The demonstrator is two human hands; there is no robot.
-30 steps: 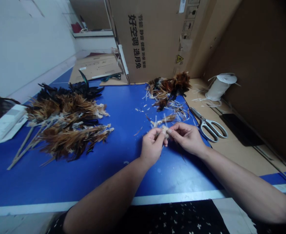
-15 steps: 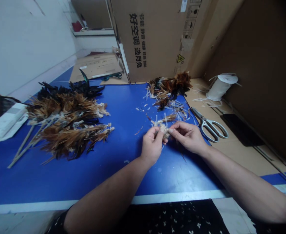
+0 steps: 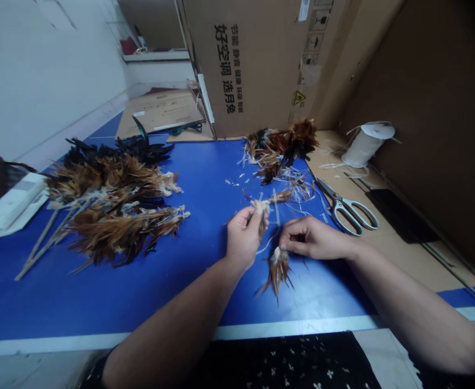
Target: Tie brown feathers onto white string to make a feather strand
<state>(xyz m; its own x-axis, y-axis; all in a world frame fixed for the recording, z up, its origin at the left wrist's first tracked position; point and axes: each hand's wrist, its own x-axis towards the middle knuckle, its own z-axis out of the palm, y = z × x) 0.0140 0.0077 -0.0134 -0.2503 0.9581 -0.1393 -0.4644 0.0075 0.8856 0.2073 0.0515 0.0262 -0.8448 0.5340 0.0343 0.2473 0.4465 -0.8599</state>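
Note:
My left hand (image 3: 243, 235) is closed around a small feather bundle (image 3: 261, 208), whose pale, fluffy base sticks up past the thumb. To its right, my right hand (image 3: 312, 237) pinches a brown feather tuft (image 3: 278, 270) by its whitish end, the tips fanning down over the blue table. A thin white strand runs between the two hands. Just beyond my fingers lie loose brown feathers and clear plastic strips (image 3: 300, 186). Silver scissors (image 3: 348, 208) rest to the right of my right hand, on the edge of the cardboard.
Brown and black feather bundles (image 3: 115, 183) with thin sticks (image 3: 38, 248) spread over the left of the blue table (image 3: 180, 297). More feathers (image 3: 286, 143) lie at the back, before a large carton (image 3: 261, 70). A white spool (image 3: 367, 143) and dark flat object (image 3: 403, 213) lie right.
My hands were together at one bundle and are now apart. The right hand has moved down with a feather tuft hanging from its fingers; the left has shifted slightly left.

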